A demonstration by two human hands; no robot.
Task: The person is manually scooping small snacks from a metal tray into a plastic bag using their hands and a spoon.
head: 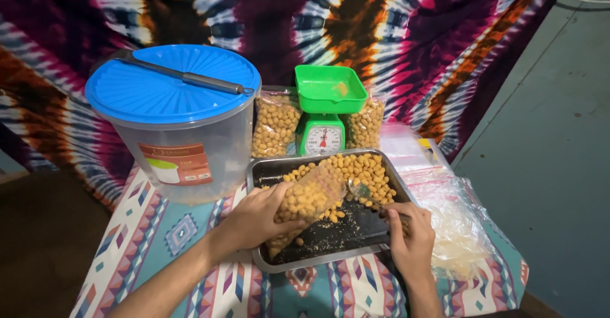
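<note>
Tray: rectangular metal tray [330, 251] on the patterned tabletop [184, 242], its dark floor dusted with crumbs, a heap of round golden snack balls [362, 169] piled toward the far end.
Left hand: left hand [257, 219] comes in from the lower left with the forearm laid across the tabletop; fingers are wrapped around a clear plastic bag [308, 200] partly filled with the same balls, holding it tilted over the tray with its mouth toward the heap.
Right hand: right hand [410, 235] sits at the tray's near right corner, wrist bent inward, fingers clenched on the handle of a metal spoon [362, 192] whose bowl lies just beside the bag's mouth, at the edge of the heap.
Behind the tray: green kitchen scale [325, 111] with a square pan, flanked by two filled bags [274, 124].
Left rear: large clear bucket [184, 146] with a blue lid, a dark long-handled tool [184, 76] lying across it.
Right side: stack of empty clear bags [448, 213] just beside the tray.
</note>
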